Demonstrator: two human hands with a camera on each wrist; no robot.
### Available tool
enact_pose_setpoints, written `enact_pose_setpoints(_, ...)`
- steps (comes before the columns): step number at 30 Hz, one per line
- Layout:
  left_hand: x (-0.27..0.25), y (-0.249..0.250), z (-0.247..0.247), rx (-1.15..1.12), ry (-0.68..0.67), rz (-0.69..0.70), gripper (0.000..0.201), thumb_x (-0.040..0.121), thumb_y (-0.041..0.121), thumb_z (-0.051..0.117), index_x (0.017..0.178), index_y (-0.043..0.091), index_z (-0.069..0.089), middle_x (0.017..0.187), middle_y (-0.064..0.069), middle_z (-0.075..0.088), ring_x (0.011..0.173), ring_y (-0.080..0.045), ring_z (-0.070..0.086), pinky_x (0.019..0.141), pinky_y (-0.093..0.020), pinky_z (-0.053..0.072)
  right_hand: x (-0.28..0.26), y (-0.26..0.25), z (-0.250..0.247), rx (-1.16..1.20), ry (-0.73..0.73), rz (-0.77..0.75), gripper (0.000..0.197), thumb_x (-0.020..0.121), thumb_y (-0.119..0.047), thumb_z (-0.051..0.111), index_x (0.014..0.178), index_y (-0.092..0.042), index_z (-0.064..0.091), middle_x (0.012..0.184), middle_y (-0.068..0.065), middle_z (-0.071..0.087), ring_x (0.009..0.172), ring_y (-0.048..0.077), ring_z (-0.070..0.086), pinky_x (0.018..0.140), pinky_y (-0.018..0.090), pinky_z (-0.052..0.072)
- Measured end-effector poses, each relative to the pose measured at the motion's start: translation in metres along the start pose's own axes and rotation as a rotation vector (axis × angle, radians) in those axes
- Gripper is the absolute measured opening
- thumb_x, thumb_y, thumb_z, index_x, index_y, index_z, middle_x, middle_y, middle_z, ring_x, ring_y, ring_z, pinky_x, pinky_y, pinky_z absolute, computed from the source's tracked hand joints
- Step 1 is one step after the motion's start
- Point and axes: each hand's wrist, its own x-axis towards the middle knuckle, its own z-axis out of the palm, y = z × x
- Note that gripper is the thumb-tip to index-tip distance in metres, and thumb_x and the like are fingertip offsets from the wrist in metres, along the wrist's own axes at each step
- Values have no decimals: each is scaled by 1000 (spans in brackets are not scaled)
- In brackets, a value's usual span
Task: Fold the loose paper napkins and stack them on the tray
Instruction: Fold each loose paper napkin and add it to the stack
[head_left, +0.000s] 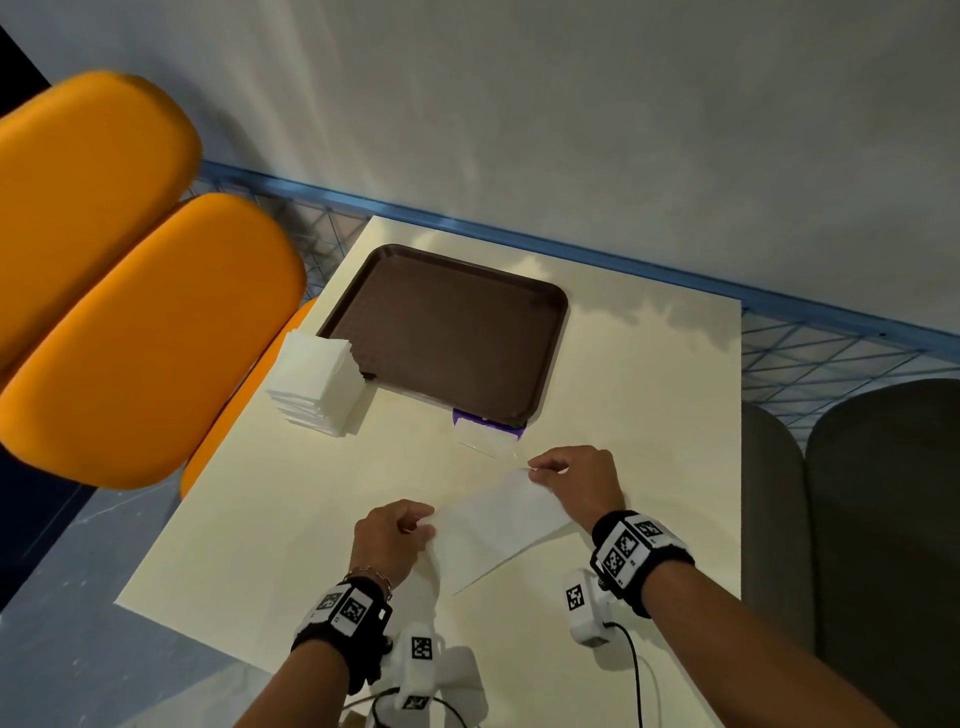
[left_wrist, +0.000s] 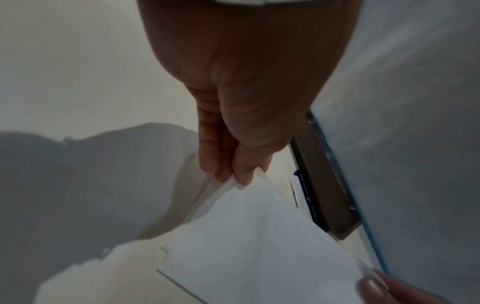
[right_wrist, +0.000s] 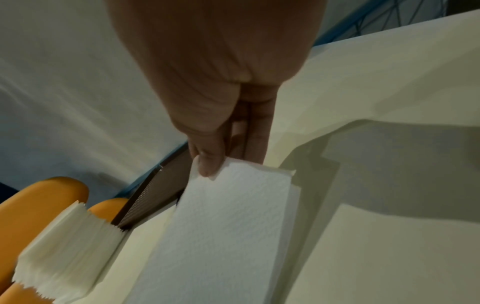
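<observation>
Stack (head_left: 317, 382) of loose napkins sits at 9 o'clock on the desk (head_left: 649, 395), touching the tray (head_left: 543, 312) at its near-left corner. Tray bare, nothing stacked on it, so the task looks early. A purple-edged packet (head_left: 488, 423) pokes out from under the tray's near edge.

Left hand (head_left: 392, 538): grip closed, thumb and fingers pinching the left corner of one napkin (head_left: 501, 525). Napkin is at 6 o'clock, just off the desk, spanning between both hands, near side sagging.

Right hand (head_left: 576, 480): grip closed too, thumb tip pinching the far-right corner at 5 o'clock.

Risks, judged:
- Thin tissue held only by two corners; pulling them apart could tear it.
- Plies seem to splay at the left pinch; a crease made now would come out skewed.
- Left arm passing near the stack could knock it off the desk edge.
</observation>
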Motion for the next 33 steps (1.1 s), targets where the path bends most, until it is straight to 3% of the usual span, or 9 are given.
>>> enact_pose_setpoints(6,-1,-4,5,2,10,-31,21,85,26,84,104,33,78,79,14,76,77,-2,70,85,-21,53,0,1,4,-51,85,-53,12,79,-22,93,82,-28,83,90,-14,67,79,6,63,79,23,49)
enact_pose_setpoints(9,2,-6,8,96,-17,-43,46,77,43,89,118,30,70,96,14,70,90,-4,65,82,-18,44,-3,-9,-4,-58,1,-148,12,79,-22,92,81,-28,82,90,-14,68,82,7,63,77,22,49)
enact_pose_setpoints(14,-1,11,7,249,107,147,89,61,55,93,141,36,58,133,8,54,121,-15,52,102,-31,46,-12,-39,-22,-190,-190,-295,4,91,-25,82,93,-28,80,93,-17,73,93,6,64,88,26,50)
enact_pose_setpoints(18,-9,46,5,202,111,377,61,73,48,90,130,41,69,126,12,65,114,-12,59,100,-33,48,-19,-65,-29,-117,-238,-277,8,95,-22,79,100,-26,83,93,-13,78,90,3,69,88,23,57)
enact_pose_setpoints(21,-18,73,2,102,24,352,14,91,41,78,96,29,80,92,11,74,87,-14,65,78,-25,49,-23,-82,-34,28,-208,-268,9,95,-21,78,100,-27,83,92,-16,78,88,0,70,84,18,57)
enact_pose_setpoints(24,-25,87,-6,-97,-29,310,32,94,40,75,68,24,66,64,8,63,61,-9,51,57,-18,39,-25,-94,-47,125,-163,-223,26,89,-38,83,114,-35,76,101,-19,74,92,-3,67,82,15,51)
enact_pose_setpoints(27,-33,99,-23,-347,-65,247,29,93,39,77,79,13,75,75,-8,72,64,-9,56,62,-24,47,-28,-94,-57,236,-210,-78,60,78,-46,92,130,-33,66,115,-15,73,106,3,69,93,28,59)
enact_pose_setpoints(30,-41,110,-39,-569,-90,177,22,93,34,79,92,12,81,89,-6,80,73,-10,68,66,-25,55,-35,-90,-58,496,-344,54,43,86,-23,89,123,-15,67,106,6,82,102,30,78,96,53,62)
enact_pose_setpoints(33,-46,116,-53,-660,-91,137,19,91,34,80,95,15,83,94,-2,81,80,-14,72,73,-31,59,-47,-95,-53,556,-441,86,29,91,-20,83,116,-7,75,102,12,82,98,31,79,93,46,63)
